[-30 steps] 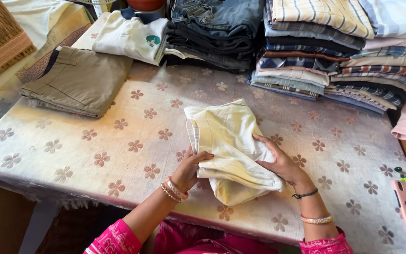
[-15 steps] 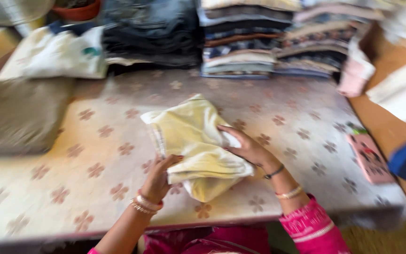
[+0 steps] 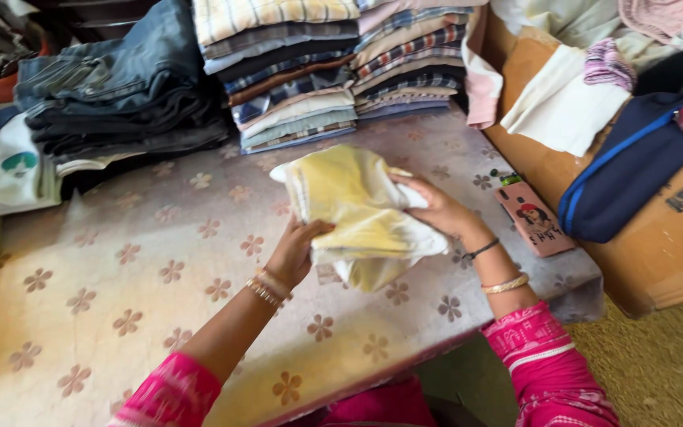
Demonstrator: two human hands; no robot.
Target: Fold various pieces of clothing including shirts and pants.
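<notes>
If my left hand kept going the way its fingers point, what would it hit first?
The left hand points up and away, already into the folded yellow cloth; beyond that, probably the stack of folded shirts, though depth is unclear.

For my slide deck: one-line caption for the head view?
Both hands, left hand and right hand, grip a folded yellow garment above a flower-patterned table.

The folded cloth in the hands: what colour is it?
Pale yellow with white edges, seen in the head view: folded cloth.
</notes>
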